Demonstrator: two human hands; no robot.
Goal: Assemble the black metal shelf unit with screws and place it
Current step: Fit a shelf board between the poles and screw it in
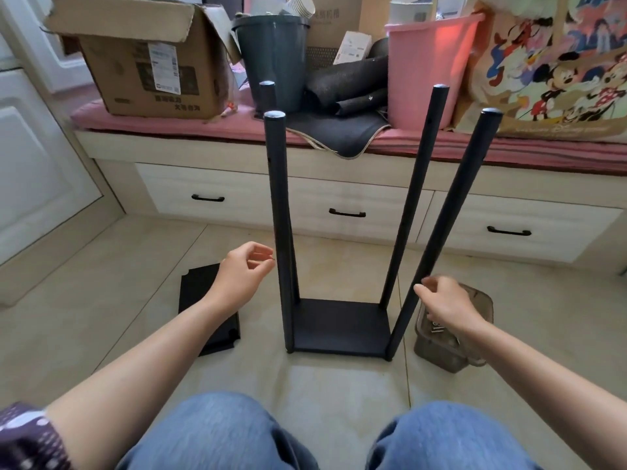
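With the black shelf unit [339,325] standing on the floor, four posts up from its bottom panel, the left hand [242,268] pinches what looks like a small screw beside the near-left post [280,225] while the right hand [444,301], loosely curled with its grip apparently empty, hovers over the parts box [475,334], so the next shelf panel [208,310] likely needs fitting and screwing.

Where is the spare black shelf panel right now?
The spare black shelf panel lies flat on the tiled floor at lower left of the head view, left of the standing frame and partly under the person's left forearm.
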